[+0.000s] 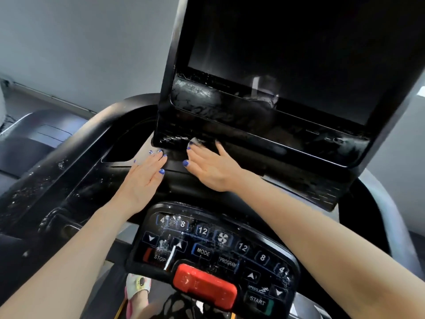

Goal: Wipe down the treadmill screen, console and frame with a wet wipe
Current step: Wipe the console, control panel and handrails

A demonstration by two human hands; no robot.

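The black treadmill screen [287, 54] stands tilted at top right, with wet streaks along its lower bezel [197, 93]. My left hand [142, 178] lies flat on the black console [76, 180], fingers straight and pointing at the screen's base. My right hand [209, 166] presses with straight fingers on the ledge under the screen. A small pale bit of wet wipe [195, 141] shows at its fingertips; the rest is hidden under the hand. The button panel [213, 245] with STOP, MODE, PROGRAM and START keys sits near me, spotted with droplets.
A red safety key block [204, 284] sits at the panel's front. A recessed tray [124, 146] opens left of the screen base. The grey frame arm [388, 215] curves down at right. A grey wall is behind, and a foot in a light shoe [138, 288] shows below.
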